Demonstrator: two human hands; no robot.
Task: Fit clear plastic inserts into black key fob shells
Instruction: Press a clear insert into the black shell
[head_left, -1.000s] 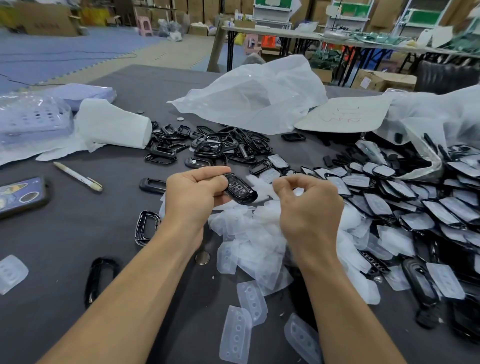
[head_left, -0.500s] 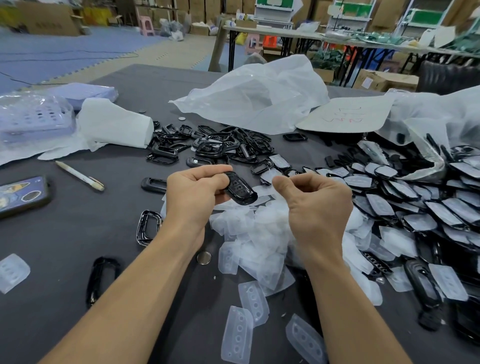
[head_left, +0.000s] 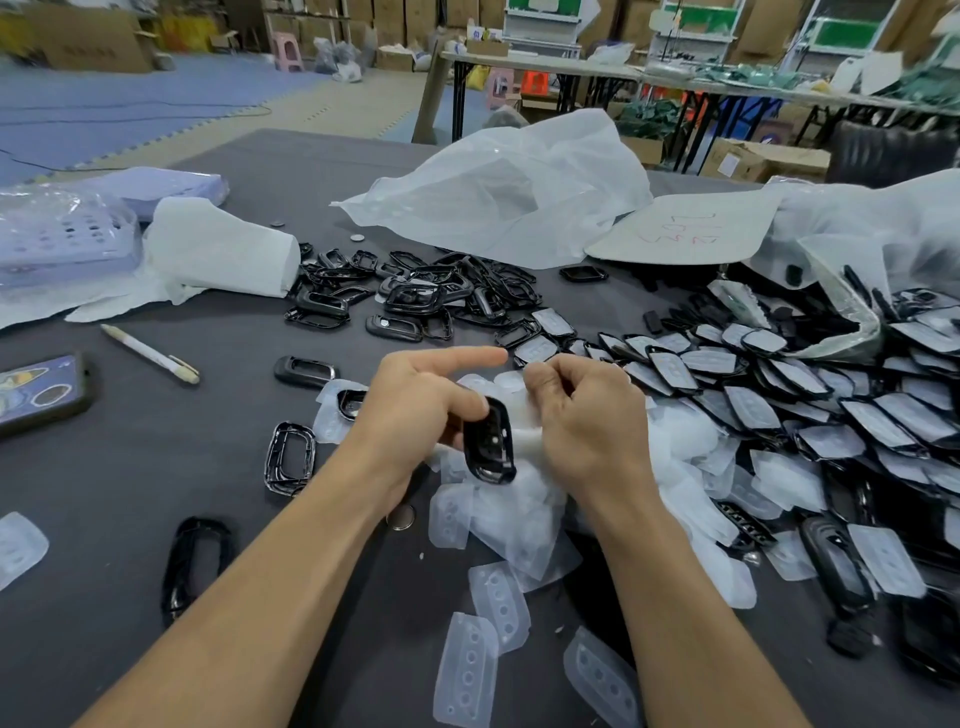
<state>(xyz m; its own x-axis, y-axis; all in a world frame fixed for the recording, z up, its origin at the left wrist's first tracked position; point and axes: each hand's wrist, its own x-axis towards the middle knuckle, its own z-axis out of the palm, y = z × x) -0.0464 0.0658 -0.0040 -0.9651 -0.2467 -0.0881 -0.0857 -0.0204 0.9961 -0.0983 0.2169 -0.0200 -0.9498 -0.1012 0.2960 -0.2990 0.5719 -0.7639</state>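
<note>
Fitting step, centre of frame: left hand (head_left: 415, 415) grips one black shell (head_left: 491, 447), thumb and lower fingers curled round it, index finger straight; right hand (head_left: 592, 426) pinches a clear insert (head_left: 525, 415) just beside the shell's right edge, not yet seated. Next move, by judgement: square the insert to the shell's opening, then press evenly until the rim catches. Shell: glossy hard plastic, rounded oblong, hollow. Insert: soft-looking, frosted, translucent. Loose inserts (head_left: 519, 514), some with a row of round dimples, heaped on the grey table (head_left: 130, 493) below the hands; fitted shells (head_left: 779, 395) fanned across the right; empty black frames (head_left: 415, 296) piled upper centre
</note>
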